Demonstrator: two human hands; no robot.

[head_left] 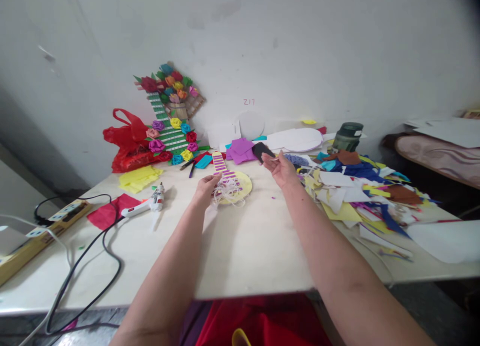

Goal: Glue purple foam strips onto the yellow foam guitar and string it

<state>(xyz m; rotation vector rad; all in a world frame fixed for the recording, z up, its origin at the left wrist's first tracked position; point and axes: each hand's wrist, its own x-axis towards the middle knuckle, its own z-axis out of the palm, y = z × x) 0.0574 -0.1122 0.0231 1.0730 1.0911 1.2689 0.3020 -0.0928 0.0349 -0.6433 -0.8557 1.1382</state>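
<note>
Centrally, between the back and front edges of the bench: one flat yellow guitar-shaped piece with purple stripes, neck toward the back edge, under a loose tangle of thin white string. Left hand: fingers bent nearly together at the piece's left side, seemingly to steady it; whether they grip string or piece cannot be told. Right hand: raised beyond the piece's right side, fingers half curled, perhaps to keep a strand apart from the tangle; any hold is too fine to confirm. White glue gun: toward the left edge, presumably kept near the yellow-sided power strip. Mixed coloured scraps: heaped toward the right edge, likely to leave the hands room.
</note>
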